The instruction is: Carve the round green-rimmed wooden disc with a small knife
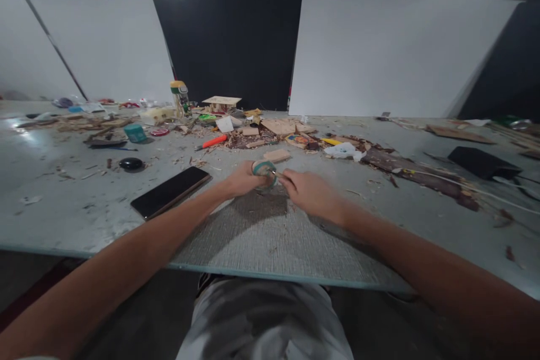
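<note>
Near the middle of the table, my left hand [246, 179] is closed around a small round object [264, 168], pale with a teal band; its exact kind is unclear. My right hand [298, 184] pinches a thin stick-like tool [276, 172] with a shiny metal part, its tip at the face of the round object. The tool's handle is mostly hidden by my fingers. Just beyond my hands lies a small flat wood block [277, 155]. A black phone [171, 192] rests to the left of my left hand.
Farther back are an orange-handled cutter [214, 142], a crumpled white tissue [345, 151], a teal container [135, 133] and a bottle with a yellow top [180, 98]. Bark strips [415, 174] stretch to the right, near a black object [484, 163]. A black mouse [131, 164] sits left.
</note>
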`<state>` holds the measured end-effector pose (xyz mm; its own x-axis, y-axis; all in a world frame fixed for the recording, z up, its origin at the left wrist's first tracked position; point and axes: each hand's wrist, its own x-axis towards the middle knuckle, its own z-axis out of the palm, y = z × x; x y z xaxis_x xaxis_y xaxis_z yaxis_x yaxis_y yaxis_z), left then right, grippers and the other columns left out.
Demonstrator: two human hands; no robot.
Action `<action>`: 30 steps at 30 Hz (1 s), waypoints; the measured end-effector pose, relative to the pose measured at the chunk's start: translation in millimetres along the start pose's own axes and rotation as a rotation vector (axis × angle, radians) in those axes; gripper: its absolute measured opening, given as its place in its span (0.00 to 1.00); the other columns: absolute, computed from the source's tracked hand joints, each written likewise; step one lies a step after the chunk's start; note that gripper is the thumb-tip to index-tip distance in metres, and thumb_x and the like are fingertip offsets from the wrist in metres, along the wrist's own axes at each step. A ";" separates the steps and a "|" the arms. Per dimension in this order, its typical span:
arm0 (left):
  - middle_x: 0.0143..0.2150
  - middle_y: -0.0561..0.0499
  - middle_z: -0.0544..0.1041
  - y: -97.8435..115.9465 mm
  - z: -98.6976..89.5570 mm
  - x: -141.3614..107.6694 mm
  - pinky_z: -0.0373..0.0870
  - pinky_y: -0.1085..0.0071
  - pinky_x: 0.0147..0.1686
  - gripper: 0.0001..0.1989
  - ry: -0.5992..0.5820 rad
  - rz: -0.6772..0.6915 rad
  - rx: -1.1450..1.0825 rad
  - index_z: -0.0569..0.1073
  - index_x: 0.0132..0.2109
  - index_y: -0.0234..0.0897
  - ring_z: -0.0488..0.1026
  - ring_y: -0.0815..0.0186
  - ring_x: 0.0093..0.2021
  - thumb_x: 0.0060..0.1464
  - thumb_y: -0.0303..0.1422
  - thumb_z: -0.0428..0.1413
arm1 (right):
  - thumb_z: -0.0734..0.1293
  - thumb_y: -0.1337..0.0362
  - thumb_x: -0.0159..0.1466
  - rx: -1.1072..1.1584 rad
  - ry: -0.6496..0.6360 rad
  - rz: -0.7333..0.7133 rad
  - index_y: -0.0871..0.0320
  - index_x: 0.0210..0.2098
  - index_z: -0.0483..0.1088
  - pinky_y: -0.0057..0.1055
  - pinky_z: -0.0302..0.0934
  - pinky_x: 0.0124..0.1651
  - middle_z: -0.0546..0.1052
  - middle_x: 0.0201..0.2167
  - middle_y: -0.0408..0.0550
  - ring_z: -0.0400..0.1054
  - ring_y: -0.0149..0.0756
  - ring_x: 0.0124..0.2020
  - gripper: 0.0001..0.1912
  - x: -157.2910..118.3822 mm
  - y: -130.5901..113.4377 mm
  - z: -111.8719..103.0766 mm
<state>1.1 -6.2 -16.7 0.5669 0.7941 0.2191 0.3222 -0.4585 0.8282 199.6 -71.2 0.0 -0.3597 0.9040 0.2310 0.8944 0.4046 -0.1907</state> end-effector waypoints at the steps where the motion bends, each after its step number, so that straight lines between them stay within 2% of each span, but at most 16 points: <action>1: 0.26 0.53 0.71 -1.9 -2.5 1.0 0.63 0.73 0.31 0.07 -0.021 -0.009 -0.038 0.74 0.30 0.32 0.65 0.70 0.29 0.46 0.33 0.57 | 0.54 0.57 0.71 -0.022 -0.003 -0.011 0.57 0.40 0.70 0.33 0.45 0.29 0.77 0.33 0.53 0.67 0.38 0.29 0.17 1.0 2.3 -2.8; 4: 0.30 0.51 0.74 -4.0 -7.9 3.1 0.66 0.72 0.34 0.08 -0.073 -0.029 -0.108 0.76 0.32 0.33 0.68 0.68 0.31 0.45 0.33 0.58 | 0.55 0.54 0.70 -0.055 0.010 -0.028 0.56 0.39 0.72 0.32 0.44 0.29 0.78 0.32 0.51 0.66 0.37 0.29 0.18 3.5 8.8 -10.2; 11: 0.29 0.52 0.73 1.3 -9.1 1.6 0.64 0.73 0.34 0.06 -0.125 -0.014 -0.099 0.75 0.30 0.33 0.67 0.69 0.30 0.44 0.33 0.58 | 0.55 0.54 0.70 -0.046 0.017 -0.047 0.55 0.37 0.73 0.31 0.43 0.30 0.76 0.31 0.50 0.64 0.36 0.28 0.19 1.8 12.7 -12.3; 18: 0.29 0.52 0.74 -2.7 -9.2 2.7 0.65 0.72 0.34 0.10 -0.166 -0.012 -0.118 0.76 0.33 0.33 0.68 0.69 0.30 0.46 0.36 0.60 | 0.53 0.57 0.70 0.136 -0.054 -0.074 0.57 0.27 0.65 0.30 0.45 0.29 0.71 0.26 0.47 0.60 0.34 0.26 0.19 3.3 13.1 -11.0; 22: 0.29 0.53 0.73 1.4 -7.1 0.9 0.64 0.72 0.35 0.09 -0.117 0.033 -0.023 0.75 0.33 0.34 0.67 0.69 0.31 0.49 0.36 0.58 | 0.52 0.57 0.70 0.228 -0.088 -0.032 0.56 0.25 0.59 0.30 0.46 0.28 0.69 0.24 0.45 0.59 0.34 0.26 0.19 2.8 10.3 -10.2; 30: 0.26 0.55 0.69 7.0 0.2 -0.5 0.61 0.74 0.30 0.08 -0.006 0.115 0.104 0.72 0.31 0.34 0.63 0.71 0.27 0.52 0.35 0.55 | 0.54 0.57 0.70 0.368 -0.080 0.017 0.55 0.24 0.57 0.30 0.49 0.28 0.67 0.23 0.46 0.59 0.34 0.26 0.19 0.5 2.9 -8.9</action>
<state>3.3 -9.9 -11.1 0.6090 0.7316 0.3063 0.3315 -0.5856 0.7397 204.3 -70.7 8.0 -0.3783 0.9131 0.1520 0.7506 0.3986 -0.5270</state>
